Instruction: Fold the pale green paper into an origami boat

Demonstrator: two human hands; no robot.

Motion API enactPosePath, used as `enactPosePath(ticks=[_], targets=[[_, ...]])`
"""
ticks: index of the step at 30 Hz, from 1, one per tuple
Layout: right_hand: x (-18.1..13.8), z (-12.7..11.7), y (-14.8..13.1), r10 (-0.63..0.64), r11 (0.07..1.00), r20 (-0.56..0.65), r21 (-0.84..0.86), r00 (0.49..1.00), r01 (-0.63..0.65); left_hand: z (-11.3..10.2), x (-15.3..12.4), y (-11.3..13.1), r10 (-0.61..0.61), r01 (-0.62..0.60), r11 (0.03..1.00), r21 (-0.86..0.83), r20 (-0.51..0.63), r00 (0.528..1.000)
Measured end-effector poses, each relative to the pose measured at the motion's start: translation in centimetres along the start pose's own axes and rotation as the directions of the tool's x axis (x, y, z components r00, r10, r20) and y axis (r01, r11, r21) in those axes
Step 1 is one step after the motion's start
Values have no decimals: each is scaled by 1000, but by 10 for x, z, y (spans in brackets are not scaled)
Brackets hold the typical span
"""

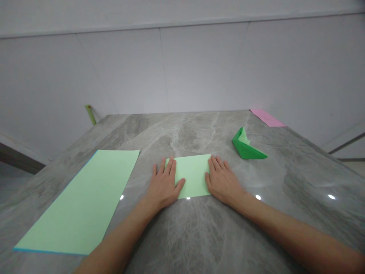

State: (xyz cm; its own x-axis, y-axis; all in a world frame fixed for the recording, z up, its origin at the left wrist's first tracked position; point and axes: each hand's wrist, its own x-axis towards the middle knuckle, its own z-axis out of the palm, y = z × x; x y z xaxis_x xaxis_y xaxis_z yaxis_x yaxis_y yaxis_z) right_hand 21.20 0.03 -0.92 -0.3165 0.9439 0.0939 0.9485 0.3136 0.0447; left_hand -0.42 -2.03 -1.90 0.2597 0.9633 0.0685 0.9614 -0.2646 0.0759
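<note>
A small light green sheet of paper (194,177) lies flat on the grey marbled table (182,236) in front of me. My left hand (165,182) rests palm down over its left edge, fingers stretched out and thumb apart on the paper. Over the right edge my right hand (222,179) lies flat in the same way, fingers pointing forward. Neither hand grips anything. Beyond my right hand stands a folded green paper boat (247,146) with a lighter green inside.
Left of my hands is a large light green paper stack (82,201) with a blue edge showing beneath. A pink sheet (268,118) lies at the far right corner. Behind the table rises a white wall (194,68); a green strip (90,115) sticks up at the far left.
</note>
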Motion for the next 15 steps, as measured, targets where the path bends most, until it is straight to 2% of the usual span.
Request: enactPosePath(ticks=[3,5,9,11,15], targets=[[10,-17,-14,-111,992,-13,54,994,111,-3,-11,4,52,-54,997,-49,-27,998],[29,-27,-22,-200,972,46,132,979,192,-3,-10,1,36,-44,995,-91,-90,995],[70,-35,-30,-202,969,125,169,971,180,-3,1,-27,-47,-20,976,-218,-298,954],[79,-34,-29,-239,957,181,210,954,199,-3,6,-45,-109,-6,952,-306,-356,928],[72,-33,-23,-331,918,231,302,915,256,-6,12,-64,-151,13,882,-472,-256,955]])
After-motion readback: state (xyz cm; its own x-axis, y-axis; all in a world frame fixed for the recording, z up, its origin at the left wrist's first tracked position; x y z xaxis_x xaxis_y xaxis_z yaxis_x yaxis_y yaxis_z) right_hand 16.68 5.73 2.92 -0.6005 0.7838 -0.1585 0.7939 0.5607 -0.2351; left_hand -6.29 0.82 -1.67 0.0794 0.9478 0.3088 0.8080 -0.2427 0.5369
